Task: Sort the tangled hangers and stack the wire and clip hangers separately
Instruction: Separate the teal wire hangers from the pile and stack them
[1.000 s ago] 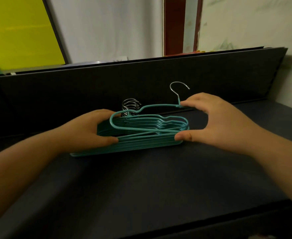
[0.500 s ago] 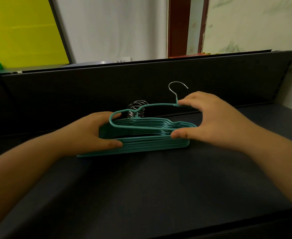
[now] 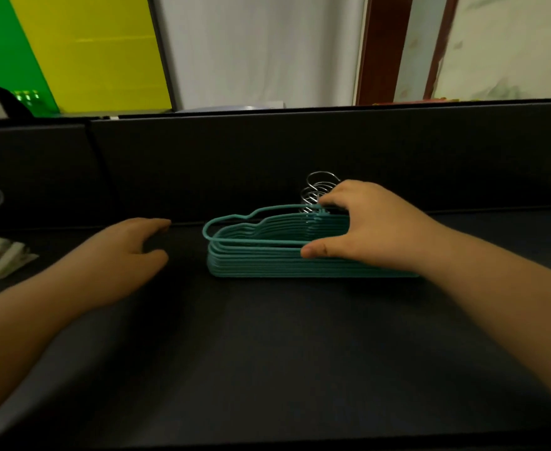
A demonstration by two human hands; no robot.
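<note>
The right hand (image 3: 375, 229) curls around the top teal wire hanger (image 3: 267, 222) on the smooth stacked pile (image 3: 300, 266); the left hand (image 3: 127, 252) hangs relaxed and seemingly empty.

Right hand (image 3: 370, 229) on teal hangers (image 3: 267, 258)

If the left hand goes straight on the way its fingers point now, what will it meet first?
Most likely the upright dark back panel behind the dark table. The left hand points at it, well left of the stack of teal wire hangers. Depth is unclear.
</note>
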